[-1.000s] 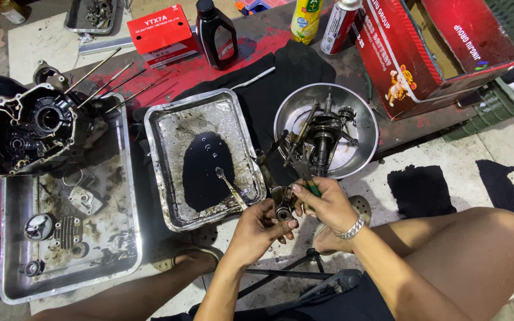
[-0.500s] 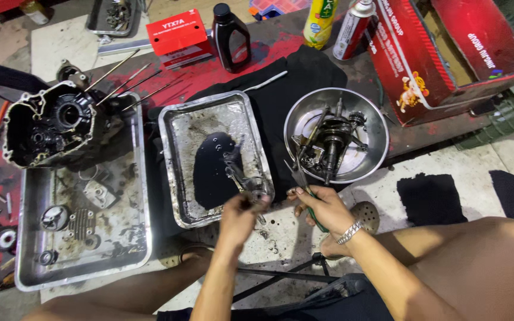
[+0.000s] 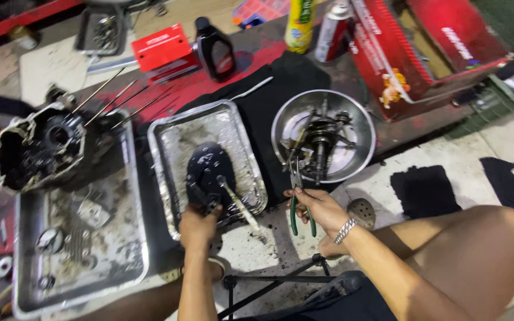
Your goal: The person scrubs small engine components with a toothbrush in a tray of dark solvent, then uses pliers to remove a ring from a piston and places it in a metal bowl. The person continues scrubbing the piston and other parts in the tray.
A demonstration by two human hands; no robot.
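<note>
My left hand (image 3: 197, 224) grips a small dark metal part (image 3: 207, 202) at the near edge of a pool of black liquid (image 3: 209, 166) in the middle steel tray (image 3: 163, 156). A slim metal tool (image 3: 237, 201) lies slanted over the tray's near rim, just right of that hand. My right hand (image 3: 321, 209), with a metal bracelet on the wrist, holds green-handled pliers (image 3: 294, 211). Their jaws point up toward the round steel bowl (image 3: 359, 147), which is full of shaft and gear parts (image 3: 319, 139).
A dark engine case (image 3: 37, 148) rests at the top of a big dirty tray (image 3: 127, 238) on the left. A black oil bottle (image 3: 215, 50), small red box (image 3: 163, 50), yellow bottle (image 3: 298, 24) and large red carton (image 3: 423, 53) stand behind. Black rags (image 3: 419, 190) lie on the floor at right.
My left hand carried the small part away from my right hand, leftward into the middle tray's black liquid. My right hand stayed near the bowl with the pliers.
</note>
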